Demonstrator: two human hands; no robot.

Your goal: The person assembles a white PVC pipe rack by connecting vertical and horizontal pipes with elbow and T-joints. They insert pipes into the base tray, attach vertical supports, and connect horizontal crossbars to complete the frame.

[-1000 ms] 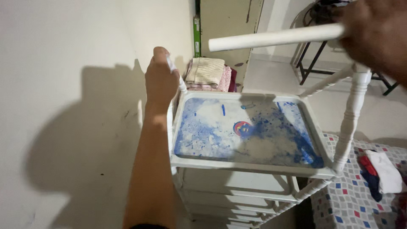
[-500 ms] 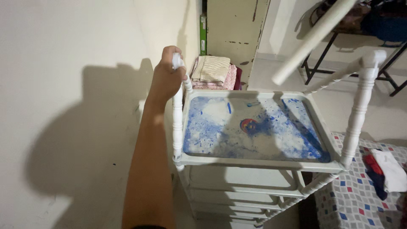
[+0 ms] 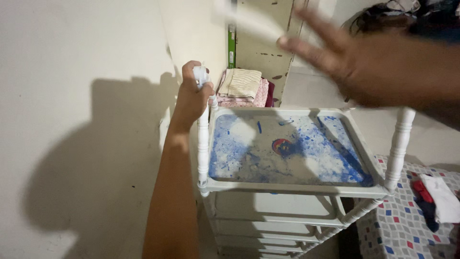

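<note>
Since the earlier frame the right hand [image 3: 378, 67] had swung up, fingers spread and holding nothing, while the left hand [image 3: 191, 98] stayed clenched around the white corner post [image 3: 203, 144] of the blue-stained tray rack [image 3: 292, 187], which probably needed steadying firmly.

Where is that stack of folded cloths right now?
In the head view, the folded cloths sit upper centre, behind the blue-stained tray, just right of the left hand.

Glossy white plastic rack [image 3: 292, 188], tray paint-smeared blue; folded cloth [image 3: 242, 84] behind.
</note>
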